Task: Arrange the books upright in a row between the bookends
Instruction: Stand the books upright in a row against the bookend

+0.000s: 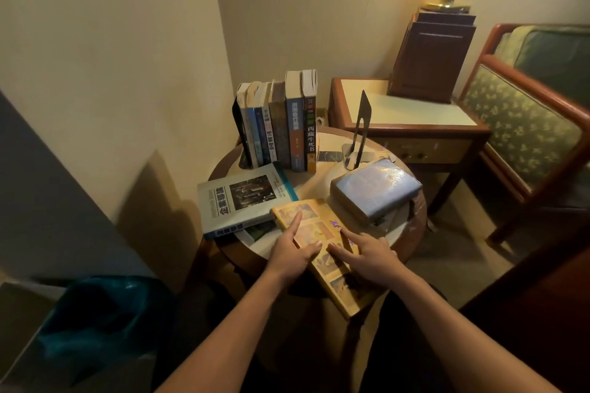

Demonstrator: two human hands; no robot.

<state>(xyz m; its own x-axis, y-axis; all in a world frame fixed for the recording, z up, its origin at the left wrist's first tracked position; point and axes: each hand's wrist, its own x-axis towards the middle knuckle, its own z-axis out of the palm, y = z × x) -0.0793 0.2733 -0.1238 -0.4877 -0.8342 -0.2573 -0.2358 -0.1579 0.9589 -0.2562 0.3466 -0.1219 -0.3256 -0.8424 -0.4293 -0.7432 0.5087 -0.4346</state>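
Note:
Several books [281,124] stand upright in a row at the back of the small round table [412,233], leaning on a dark bookend [238,128] at their left. A second metal bookend [360,131] stands apart to the right, with a gap between it and the row. A yellow book [319,233] lies flat over the table's front edge. My left hand [295,252] and my right hand [367,254] rest on its cover with fingers spread. A white book [239,201] lies flat at the left, a blue plastic-wrapped book [375,188] at the right.
A wooden side table [405,112] with a lamp base [431,57] stands behind on the right, next to a green upholstered armchair [523,124]. A bin with a blue bag [102,325] sits on the floor at the left. Walls close the corner behind the table.

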